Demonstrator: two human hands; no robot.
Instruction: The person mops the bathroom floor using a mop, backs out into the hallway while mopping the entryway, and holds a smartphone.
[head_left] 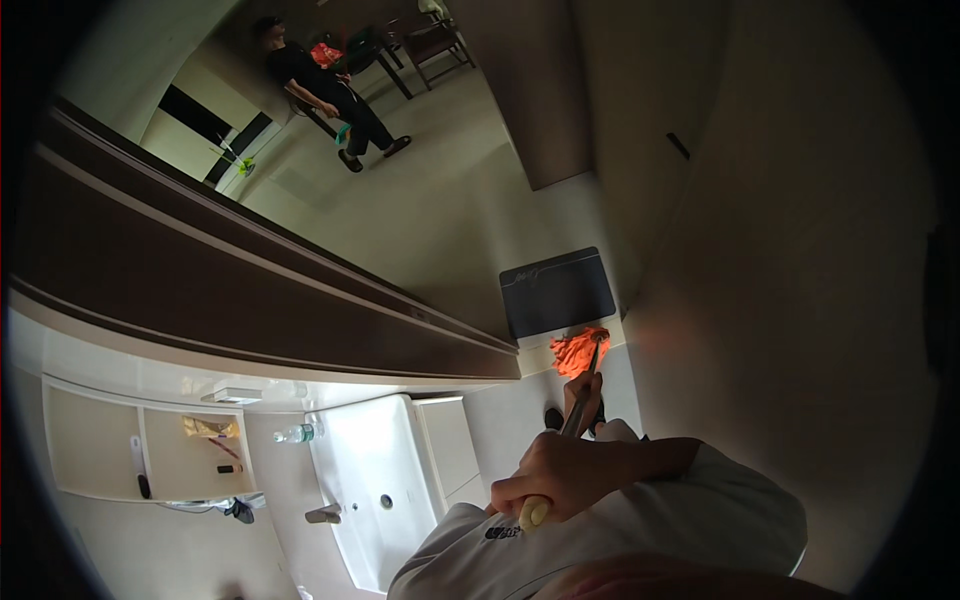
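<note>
A mop with a thin metal handle [590, 375] and an orange stringy head [578, 350] rests on the pale floor beside a dark mat [557, 292]. My right hand [548, 478] is closed around the yellowish top end of the handle, its forearm coming out of a white sleeve on the right. My left hand [580, 395] grips the handle lower down, closer to the mop head, and is partly hidden behind the right hand.
A white sink [375, 480] with a faucet [325, 515] stands at lower left, a water bottle [296, 433] beside it. Wall shelves [150, 455] hold small items. Through a dark brown door frame [250, 290], another person in black [325, 95] stands near a chair [440, 42].
</note>
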